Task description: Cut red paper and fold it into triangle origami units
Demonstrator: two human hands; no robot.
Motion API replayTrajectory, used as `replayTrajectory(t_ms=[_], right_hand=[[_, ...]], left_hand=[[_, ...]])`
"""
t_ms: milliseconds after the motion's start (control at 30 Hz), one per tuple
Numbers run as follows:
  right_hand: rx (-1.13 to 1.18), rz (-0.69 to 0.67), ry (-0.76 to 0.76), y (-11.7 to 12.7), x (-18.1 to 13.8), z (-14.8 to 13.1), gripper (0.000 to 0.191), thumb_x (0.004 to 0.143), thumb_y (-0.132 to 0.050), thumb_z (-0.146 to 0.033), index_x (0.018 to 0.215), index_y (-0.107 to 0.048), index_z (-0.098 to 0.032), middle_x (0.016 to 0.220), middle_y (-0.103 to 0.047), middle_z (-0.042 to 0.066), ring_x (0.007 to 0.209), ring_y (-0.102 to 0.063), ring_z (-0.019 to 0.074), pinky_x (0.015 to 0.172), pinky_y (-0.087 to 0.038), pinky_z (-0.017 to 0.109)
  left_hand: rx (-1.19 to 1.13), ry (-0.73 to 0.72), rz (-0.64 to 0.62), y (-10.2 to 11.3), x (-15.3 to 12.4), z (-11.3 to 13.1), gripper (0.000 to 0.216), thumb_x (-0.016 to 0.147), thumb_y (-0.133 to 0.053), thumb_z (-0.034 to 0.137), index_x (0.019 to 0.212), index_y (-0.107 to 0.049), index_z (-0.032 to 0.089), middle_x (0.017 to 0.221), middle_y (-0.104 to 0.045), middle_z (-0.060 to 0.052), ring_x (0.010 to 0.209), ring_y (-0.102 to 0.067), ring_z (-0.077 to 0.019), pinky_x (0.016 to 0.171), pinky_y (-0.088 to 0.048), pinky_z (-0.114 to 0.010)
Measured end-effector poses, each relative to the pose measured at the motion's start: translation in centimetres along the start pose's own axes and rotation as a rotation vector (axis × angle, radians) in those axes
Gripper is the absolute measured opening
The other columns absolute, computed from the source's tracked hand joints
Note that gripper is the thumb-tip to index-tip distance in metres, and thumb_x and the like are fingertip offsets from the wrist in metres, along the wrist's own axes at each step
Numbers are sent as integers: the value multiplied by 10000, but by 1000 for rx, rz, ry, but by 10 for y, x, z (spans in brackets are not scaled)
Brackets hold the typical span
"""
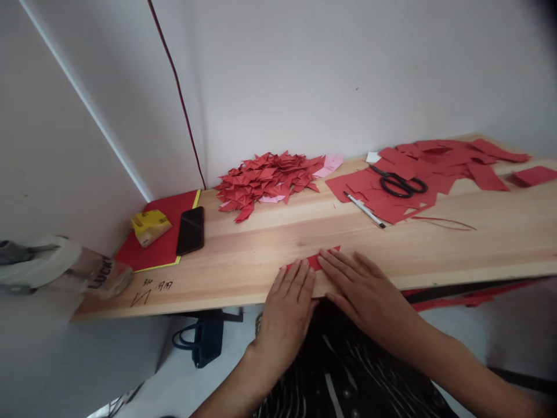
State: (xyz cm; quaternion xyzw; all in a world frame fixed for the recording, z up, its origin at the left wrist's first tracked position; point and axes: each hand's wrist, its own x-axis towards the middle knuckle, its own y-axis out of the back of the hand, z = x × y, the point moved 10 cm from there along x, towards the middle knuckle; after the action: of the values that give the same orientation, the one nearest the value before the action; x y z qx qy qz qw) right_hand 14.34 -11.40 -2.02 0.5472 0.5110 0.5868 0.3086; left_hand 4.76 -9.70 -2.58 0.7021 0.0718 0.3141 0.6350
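Note:
A small piece of red paper (314, 260) lies near the front edge of the wooden table (270, 238). My left hand (287, 310) rests flat with its fingers stretched out, the fingertips on the paper's left end. My right hand (361, 287) also lies flat and open, fingers pressing on the paper's right part. Most of the paper is hidden under the fingers.
A heap of folded red paper pieces (267, 180) lies at the back. Cut red sheets (435, 168), black scissors (402, 184) and a pen (364, 210) are to the right. A black phone (190, 230) and a yellow packet (149, 226) sit on red card (161, 247) at left.

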Motion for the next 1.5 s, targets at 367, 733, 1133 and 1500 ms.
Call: replayTrajectory(t_ms=[367,733,1133,1500], right_hand=[[211,107,16,19,-5,-5,285,934,-529,-308,1179,-654,-234,1162,-673,71,1070,-576,227,967,-373,412],[632,-137,-87,2,110,53,237,884,-477,-310,739,-608,-176,663,-587,-11,631,-523,134,603,-366,241],[630,-154,-158,-28,146,79,444,850,-465,-512,558,-346,-201,535,-347,-37,553,-342,111,539,-250,261],[803,-220,-249,-28,132,108,423,851,-513,-583,759,-597,-179,634,-475,-29,573,-407,111,546,-294,252]], left_hand=[[-434,123,343,40,-25,-17,242,907,-539,107,1082,-657,226,1085,-719,-22,1033,-616,-185,930,-473,-387],[-819,272,-189,2,96,-96,176,806,-573,224,838,-726,144,731,-689,1,683,-591,-123,643,-421,-214],[-1205,553,-239,-48,106,-138,303,702,-687,421,677,-602,132,498,-568,12,428,-468,-83,446,-309,-194],[-1362,448,-110,-28,109,-151,298,760,-679,378,848,-635,97,633,-646,-41,531,-593,-110,515,-439,-213]])
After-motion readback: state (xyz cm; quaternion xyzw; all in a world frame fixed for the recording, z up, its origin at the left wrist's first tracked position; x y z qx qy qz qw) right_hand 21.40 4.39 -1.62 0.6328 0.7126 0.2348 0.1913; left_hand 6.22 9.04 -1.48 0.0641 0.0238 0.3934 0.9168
